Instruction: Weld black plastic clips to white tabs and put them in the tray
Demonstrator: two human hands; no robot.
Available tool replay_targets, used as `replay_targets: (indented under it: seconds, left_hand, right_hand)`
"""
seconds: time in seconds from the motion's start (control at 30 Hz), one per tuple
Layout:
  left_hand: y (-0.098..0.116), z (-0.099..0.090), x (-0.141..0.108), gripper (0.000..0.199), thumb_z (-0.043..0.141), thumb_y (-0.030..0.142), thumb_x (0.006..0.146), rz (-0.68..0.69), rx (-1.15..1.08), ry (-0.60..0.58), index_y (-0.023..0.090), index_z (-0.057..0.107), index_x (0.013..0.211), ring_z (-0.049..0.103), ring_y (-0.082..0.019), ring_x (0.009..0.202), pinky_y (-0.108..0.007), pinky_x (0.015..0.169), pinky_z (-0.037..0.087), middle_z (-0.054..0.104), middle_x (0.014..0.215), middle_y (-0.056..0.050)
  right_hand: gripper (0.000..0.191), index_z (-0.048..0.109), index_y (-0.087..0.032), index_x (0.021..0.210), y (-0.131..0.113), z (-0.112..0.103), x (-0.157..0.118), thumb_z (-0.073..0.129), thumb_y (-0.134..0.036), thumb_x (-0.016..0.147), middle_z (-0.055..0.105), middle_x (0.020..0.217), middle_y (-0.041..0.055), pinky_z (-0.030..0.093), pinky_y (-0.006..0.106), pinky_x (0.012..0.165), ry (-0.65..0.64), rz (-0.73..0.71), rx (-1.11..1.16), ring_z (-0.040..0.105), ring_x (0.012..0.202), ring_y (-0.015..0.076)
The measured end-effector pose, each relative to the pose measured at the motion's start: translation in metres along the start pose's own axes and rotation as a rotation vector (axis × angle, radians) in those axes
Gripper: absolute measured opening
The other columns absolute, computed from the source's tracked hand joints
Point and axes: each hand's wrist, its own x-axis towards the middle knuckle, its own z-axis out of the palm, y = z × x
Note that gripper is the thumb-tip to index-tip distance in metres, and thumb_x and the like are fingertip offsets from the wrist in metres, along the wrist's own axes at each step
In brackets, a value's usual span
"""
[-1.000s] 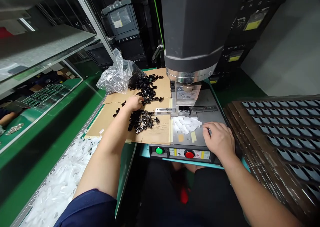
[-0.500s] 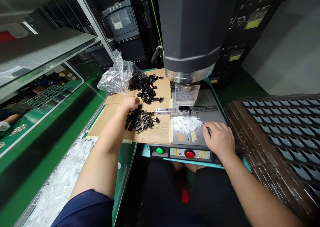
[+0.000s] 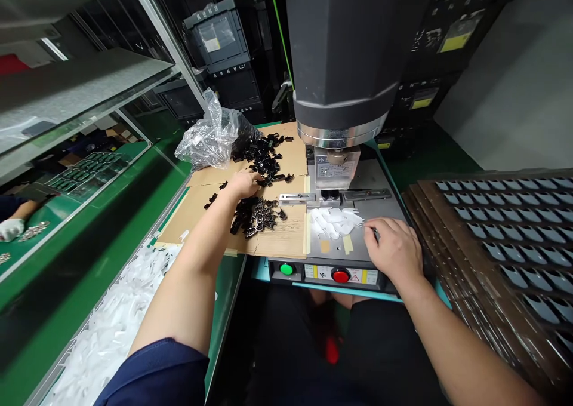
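Observation:
My left hand (image 3: 245,183) reaches over the cardboard (image 3: 286,233), its fingers at the near edge of a heap of small black parts (image 3: 266,162). Its fingertips are partly hidden among the parts. A second group of black parts (image 3: 259,216) lies just below this hand. My right hand (image 3: 394,246) rests on the metal plate at the right, fingers curled round a small dark item I cannot make out. White pieces (image 3: 335,221) lie left of it. Behind them, a black part (image 3: 330,194) sits in the fixture below the machine head (image 3: 340,119).
A clear plastic bag (image 3: 208,140) stands at the cardboard's back left. Green and red buttons (image 3: 287,268) line the machine's front. Stacked brown trays (image 3: 483,215) hold grey parts at right. White pieces (image 3: 116,316) fill the left side. A co-worker's gloved hand (image 3: 12,229) is far left.
My left hand has moved slightly right and up toward the upper black heap. Some black parts now show left of it. The co-worker's gloved hand has moved right. My right hand stays put.

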Motion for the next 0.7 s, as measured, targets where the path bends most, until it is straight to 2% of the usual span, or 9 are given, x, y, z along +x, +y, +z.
replay_targets:
  seconds: [0.1,0.2,0.47,0.57,0.63,0.7]
  left_hand:
    - [0.005,0.002,0.002,0.045,0.063,0.040,0.096,0.020,0.021,0.012,0.030,0.074,0.139,0.060,-0.034,0.131,-0.046,0.114,0.048,0.067,0.134,-0.012]
    - [0.008,0.003,0.003,0.041,0.064,0.040,0.095,0.047,0.056,0.005,0.031,0.079,0.132,0.060,-0.034,0.129,-0.046,0.114,0.047,0.068,0.134,-0.011]
    - [-0.011,-0.004,-0.005,0.031,0.062,0.037,0.093,0.076,0.089,-0.069,0.032,0.086,0.112,0.063,-0.032,0.125,-0.044,0.114,0.046,0.075,0.129,-0.008]
    - [-0.005,-0.002,0.000,0.036,0.058,0.042,0.097,0.049,0.031,0.002,0.030,0.083,0.121,0.063,-0.032,0.125,-0.044,0.114,0.048,0.075,0.129,-0.009]
    - [0.005,0.000,0.005,0.042,0.060,0.044,0.096,0.045,-0.007,0.066,0.029,0.078,0.132,0.063,-0.032,0.127,-0.044,0.114,0.049,0.072,0.133,-0.009]
    - [0.016,0.003,0.010,0.043,0.064,0.042,0.094,0.064,-0.027,0.099,0.028,0.076,0.134,0.062,-0.032,0.128,-0.044,0.114,0.049,0.070,0.135,-0.010]
  right_hand:
    - [0.013,0.074,-0.024,0.099,0.000,0.000,0.000,0.061,-0.024,0.099,0.079,0.111,0.0076,0.043,0.043,0.089,-0.003,-0.001,-0.003,0.066,0.105,0.0290]
    - [0.014,0.074,-0.024,0.100,-0.002,-0.003,0.000,0.060,-0.024,0.100,0.079,0.112,0.0075,0.043,0.042,0.090,-0.009,-0.007,-0.008,0.066,0.106,0.0290]
    - [0.016,0.073,-0.024,0.098,-0.002,-0.002,0.000,0.058,-0.027,0.103,0.079,0.110,0.0067,0.042,0.042,0.090,-0.006,-0.001,-0.014,0.066,0.105,0.0286]
    - [0.015,0.073,-0.024,0.098,-0.001,-0.002,0.000,0.058,-0.026,0.102,0.079,0.111,0.0067,0.042,0.042,0.090,-0.005,-0.003,-0.012,0.066,0.106,0.0283]
    - [0.016,0.073,-0.024,0.098,-0.002,-0.002,0.000,0.058,-0.026,0.102,0.079,0.111,0.0068,0.042,0.042,0.090,-0.004,0.000,-0.011,0.065,0.106,0.0284]
    - [0.017,0.073,-0.024,0.098,-0.002,-0.002,0.000,0.057,-0.027,0.103,0.079,0.111,0.0069,0.042,0.041,0.090,-0.004,0.004,-0.011,0.065,0.106,0.0285]
